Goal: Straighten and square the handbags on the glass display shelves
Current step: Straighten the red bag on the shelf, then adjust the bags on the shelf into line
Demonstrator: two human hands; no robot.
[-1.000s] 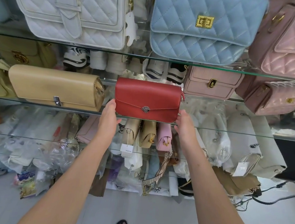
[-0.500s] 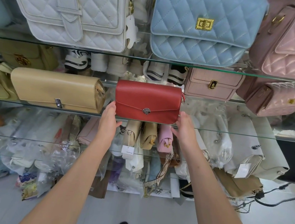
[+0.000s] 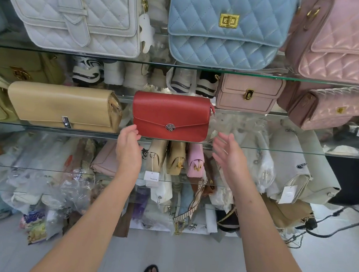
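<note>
A red flap handbag (image 3: 171, 115) with a silver clasp stands upright at the front of the middle glass shelf (image 3: 281, 149). My left hand (image 3: 128, 148) is just below its lower left corner, fingertips at the corner, fingers relaxed. My right hand (image 3: 230, 156) hovers open to the lower right of the bag, apart from it. A tan clutch (image 3: 61, 106) stands to the left. To the right sit a small pink bag (image 3: 248, 93) and a quilted pink bag (image 3: 326, 106), which is angled.
The top glass shelf (image 3: 116, 57) carries a white quilted bag (image 3: 76, 12), a blue quilted bag (image 3: 225, 27) and a pink quilted bag (image 3: 343, 39). Lower shelves hold small bags and plastic-wrapped stock. Black cables (image 3: 339, 228) lie on the floor at right.
Both hands have let go of the red bag's sides and drawn back downward; the right hand is now clear of it. The bag stays put on the shelf.
</note>
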